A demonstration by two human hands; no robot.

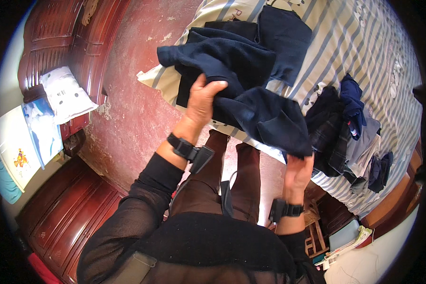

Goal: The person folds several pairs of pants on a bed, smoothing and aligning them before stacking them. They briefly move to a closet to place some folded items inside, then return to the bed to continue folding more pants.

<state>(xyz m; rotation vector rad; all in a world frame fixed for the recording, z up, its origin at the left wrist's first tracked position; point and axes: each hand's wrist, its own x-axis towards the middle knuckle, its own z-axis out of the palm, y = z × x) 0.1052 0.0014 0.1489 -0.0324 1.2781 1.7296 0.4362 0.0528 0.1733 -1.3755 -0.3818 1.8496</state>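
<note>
A dark navy garment (269, 110) of thick cloth spreads across the corner of the bed, loosely folded and rumpled. My left hand (203, 99) grips its near left part, with the thumb lying on top of the cloth. At the garment's lower right end, my right hand (299, 172) holds the edge; the fingertips are partly hidden by the fabric. Beyond it lies a folded navy garment (284, 42), flat on the striped bed sheet (328, 53). A black piece of clothing (230, 30) shows beside that one.
To the right, a loose heap of clothes includes a dark plaid garment (326, 138), a blue piece (352, 101) and grey cloth (364, 138). Glossy red-brown wooden furniture (71, 209) stands at the left. A white spotted package (67, 94) rests near it. The worn red floor (127, 88) shows between.
</note>
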